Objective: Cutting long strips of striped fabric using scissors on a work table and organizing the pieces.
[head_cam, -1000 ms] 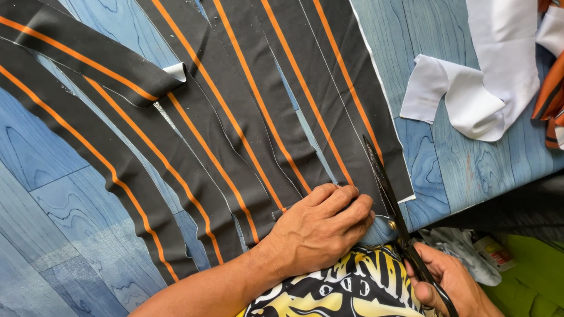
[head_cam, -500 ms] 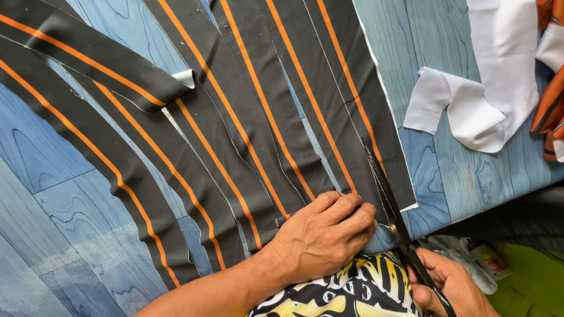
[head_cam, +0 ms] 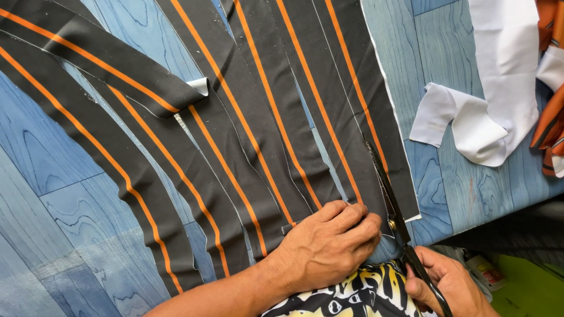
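Black fabric with orange stripes (head_cam: 247, 129) spreads over the blue wood-grain table (head_cam: 53, 176), cut into strips. At six o'clock the left hand (head_cam: 329, 246) presses it flat, fingers together; at five, the right hand (head_cam: 449, 285) grips the scissors (head_cam: 390, 199), blades in the cloth

The right hand (head_cam: 449, 287) is running off the bottom edge below the worktop (head_cam: 458, 194), so its lower fingers and the scissors' (head_cam: 399, 217) handle loops are going unseen, and the lower blade is lying hidden under the striped cloth (head_cam: 329, 111). The left hand (head_cam: 326, 246), just left of the scissors, is covering the near ends of the strips, and its forearm is leaving the frame. Right of the scissors, the white cloth (head_cam: 493, 88) and orange fabric (head_cam: 549, 126) are being cropped.
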